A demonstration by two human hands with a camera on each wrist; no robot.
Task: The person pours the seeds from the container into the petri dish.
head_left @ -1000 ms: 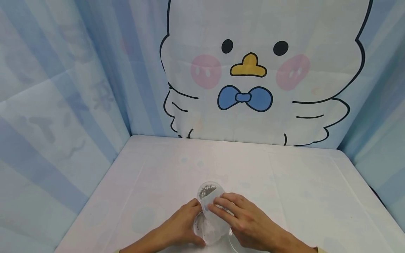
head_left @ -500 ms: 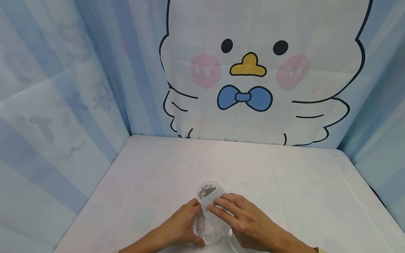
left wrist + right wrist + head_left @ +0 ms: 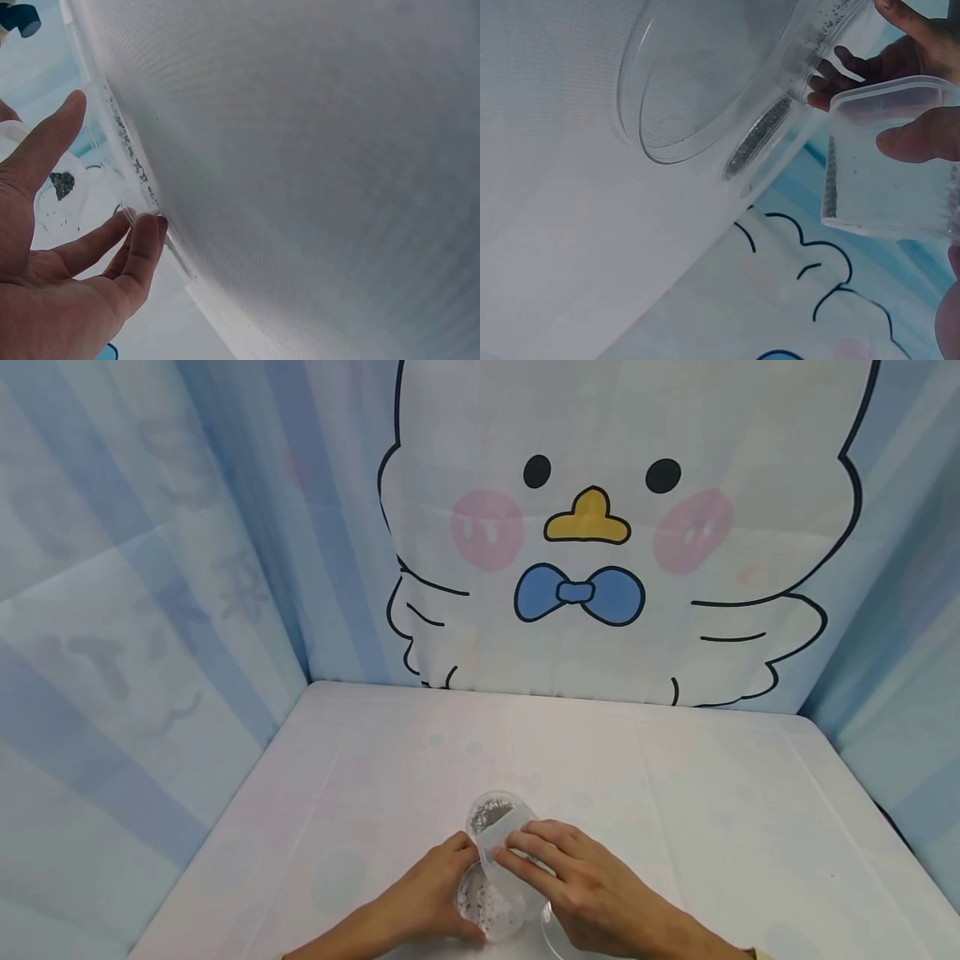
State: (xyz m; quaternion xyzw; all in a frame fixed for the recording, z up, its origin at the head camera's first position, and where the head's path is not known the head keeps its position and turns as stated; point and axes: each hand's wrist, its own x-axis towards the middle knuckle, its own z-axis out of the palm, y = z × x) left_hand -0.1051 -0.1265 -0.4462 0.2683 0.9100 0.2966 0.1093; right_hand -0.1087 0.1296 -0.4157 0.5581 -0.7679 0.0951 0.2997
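My left hand (image 3: 431,893) holds a clear, shallow round dish (image 3: 480,902) by its sides, thumb and fingers curved around the rim. Dark specks are scattered over its bottom. Above the dish, my right hand (image 3: 588,885) grips a clear plastic cup (image 3: 885,187) between thumb and fingers, tilted over the dish. Dark grains lie along the cup's inside in the right wrist view. In the left wrist view, the dish (image 3: 131,161) shows edge-on at the fingertips, and a dark clump (image 3: 64,185) sits inside the cup.
Just beyond the cup stands a round container (image 3: 492,810) of dark grains, partly hidden by the cup. A clear round lid or dish (image 3: 697,90) lies near my right hand. The pale cloth-covered table (image 3: 420,735) ends at a printed backdrop (image 3: 592,652).
More dark specks show in the dish now than one second ago. Both hands and the cup stay almost where they were.
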